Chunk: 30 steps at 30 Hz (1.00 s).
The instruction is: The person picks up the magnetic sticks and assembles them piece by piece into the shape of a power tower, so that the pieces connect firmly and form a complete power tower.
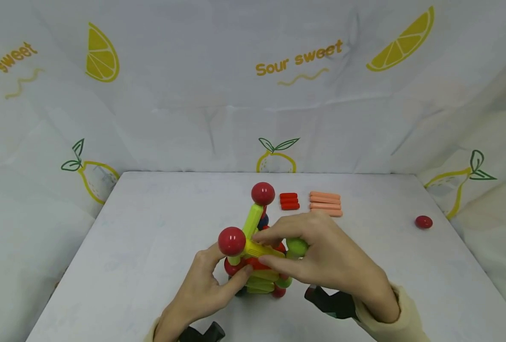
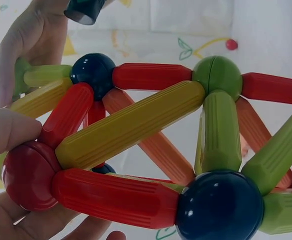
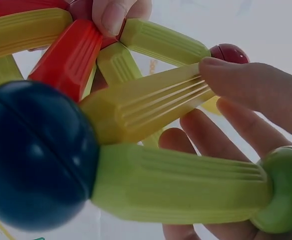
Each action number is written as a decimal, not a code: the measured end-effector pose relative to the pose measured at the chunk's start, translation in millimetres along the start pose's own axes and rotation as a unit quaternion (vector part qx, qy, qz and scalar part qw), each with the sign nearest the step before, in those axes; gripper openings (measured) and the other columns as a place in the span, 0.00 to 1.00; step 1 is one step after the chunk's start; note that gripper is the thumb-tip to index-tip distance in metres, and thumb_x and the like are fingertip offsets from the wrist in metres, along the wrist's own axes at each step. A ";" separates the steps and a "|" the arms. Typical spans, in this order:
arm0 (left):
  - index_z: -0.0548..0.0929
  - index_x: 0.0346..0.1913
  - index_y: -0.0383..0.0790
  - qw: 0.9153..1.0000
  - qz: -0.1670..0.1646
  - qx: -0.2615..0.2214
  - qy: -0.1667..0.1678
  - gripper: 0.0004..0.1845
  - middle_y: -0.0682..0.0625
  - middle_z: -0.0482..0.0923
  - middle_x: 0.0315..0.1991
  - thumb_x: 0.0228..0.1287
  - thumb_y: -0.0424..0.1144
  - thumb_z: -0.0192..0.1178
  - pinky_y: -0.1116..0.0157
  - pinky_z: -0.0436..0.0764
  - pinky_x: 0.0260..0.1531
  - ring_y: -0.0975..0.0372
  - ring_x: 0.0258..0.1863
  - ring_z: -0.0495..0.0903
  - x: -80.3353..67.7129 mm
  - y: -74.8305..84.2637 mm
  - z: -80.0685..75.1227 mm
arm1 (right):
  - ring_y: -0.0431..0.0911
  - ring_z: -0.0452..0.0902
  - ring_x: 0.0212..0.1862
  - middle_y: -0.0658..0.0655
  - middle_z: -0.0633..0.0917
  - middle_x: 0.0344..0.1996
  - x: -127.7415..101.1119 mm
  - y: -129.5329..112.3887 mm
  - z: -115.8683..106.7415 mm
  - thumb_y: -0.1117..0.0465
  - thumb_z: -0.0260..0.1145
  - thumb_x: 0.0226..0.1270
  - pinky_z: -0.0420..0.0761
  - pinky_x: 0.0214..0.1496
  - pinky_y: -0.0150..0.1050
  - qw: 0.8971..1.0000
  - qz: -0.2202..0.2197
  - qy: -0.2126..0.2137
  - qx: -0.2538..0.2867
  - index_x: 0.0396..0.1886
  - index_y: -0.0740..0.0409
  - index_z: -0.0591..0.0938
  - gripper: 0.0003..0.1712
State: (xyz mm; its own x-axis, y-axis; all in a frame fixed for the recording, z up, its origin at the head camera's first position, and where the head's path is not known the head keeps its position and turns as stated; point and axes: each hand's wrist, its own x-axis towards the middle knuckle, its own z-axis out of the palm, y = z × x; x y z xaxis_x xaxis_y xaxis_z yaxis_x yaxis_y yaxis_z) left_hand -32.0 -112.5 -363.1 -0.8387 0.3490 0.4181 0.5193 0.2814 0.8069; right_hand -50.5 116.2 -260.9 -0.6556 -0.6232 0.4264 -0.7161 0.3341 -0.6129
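Observation:
A tower of coloured magnetic rods and balls (image 2: 136,123) stands between both hands at the middle of the table. My left hand (image 1: 207,285) holds its near left side, with thumb and fingers around a red ball (image 2: 31,175). From the right, my right hand (image 1: 321,251) pinches a yellow rod (image 3: 150,102) near its outer end, the thumb on the ribbed face. By the right palm sits a green ball (image 3: 285,190) on a light green rod (image 3: 180,185), which joins a dark blue ball (image 3: 38,155). Two red balls top the tower, the nearer one (image 1: 232,241) beside the left fingers.
Behind the tower on the white table (image 1: 150,237) lie several short red rods (image 1: 289,202) and several pale orange rods (image 1: 325,203). A loose red ball (image 1: 424,222) rests near the right edge. A lemon-printed curtain (image 1: 184,85) hangs behind.

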 end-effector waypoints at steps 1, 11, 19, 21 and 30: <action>0.80 0.59 0.50 1.000 0.002 0.002 0.000 0.23 0.54 0.87 0.53 0.62 0.31 0.69 0.60 0.87 0.52 0.65 0.49 0.87 0.1 -0.1 -0.8 | 0.31 0.80 0.32 0.44 0.91 0.35 -0.1 0.0 -0.1 0.65 0.80 0.55 0.79 0.32 0.26 1.000 -0.001 0.001 0.004 0.46 0.52 0.91 0.17; 0.87 0.53 0.46 0.992 -0.014 0.092 0.087 0.24 0.56 0.91 0.43 0.51 0.34 0.79 0.63 0.86 0.46 0.65 0.42 0.87 -1.9 -4.0 -27.6 | 0.37 0.84 0.41 0.47 0.91 0.40 -8.4 18.4 -16.3 0.73 0.75 0.56 0.85 0.46 0.32 0.989 0.028 0.147 0.005 0.47 0.55 0.89 0.19; 0.86 0.56 0.37 0.971 -0.040 0.093 0.217 0.23 0.46 0.88 0.49 0.56 0.28 0.73 0.72 0.86 0.41 0.59 0.44 0.86 0.9 -7.2 -28.1 | 0.52 0.84 0.48 0.63 0.90 0.44 -15.1 114.6 -13.4 0.67 0.71 0.65 0.83 0.54 0.42 0.953 0.188 0.210 -0.109 0.48 0.62 0.89 0.12; 0.79 0.65 0.38 0.981 -0.040 0.081 0.173 0.30 0.45 0.83 0.58 0.57 0.29 0.70 0.66 0.86 0.46 0.58 0.52 0.82 -1.0 -5.2 -28.3 | 0.61 0.82 0.53 0.68 0.88 0.50 -23.0 140.9 -9.0 0.66 0.69 0.67 0.81 0.58 0.55 0.946 0.242 0.168 -0.137 0.52 0.65 0.87 0.15; 0.38 0.83 0.54 0.983 -0.134 0.078 0.100 0.76 0.47 0.47 0.81 0.38 0.58 0.83 0.36 0.66 0.67 0.53 0.76 0.50 -3.2 8.5 4.8 | 0.70 0.79 0.56 0.74 0.83 0.57 -58.3 205.4 10.0 0.70 0.66 0.65 0.82 0.50 0.63 0.919 0.340 0.037 -0.198 0.58 0.68 0.84 0.21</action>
State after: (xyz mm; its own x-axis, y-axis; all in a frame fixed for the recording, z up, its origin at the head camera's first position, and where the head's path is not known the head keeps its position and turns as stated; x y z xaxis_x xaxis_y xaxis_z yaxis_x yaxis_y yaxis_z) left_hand -24.1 -106.9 -359.7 -0.9563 0.0644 0.2853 0.2804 0.4791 0.8318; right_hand -156.9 214.1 -418.3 -0.9875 -0.1302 0.0885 -0.1567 0.8685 -0.4703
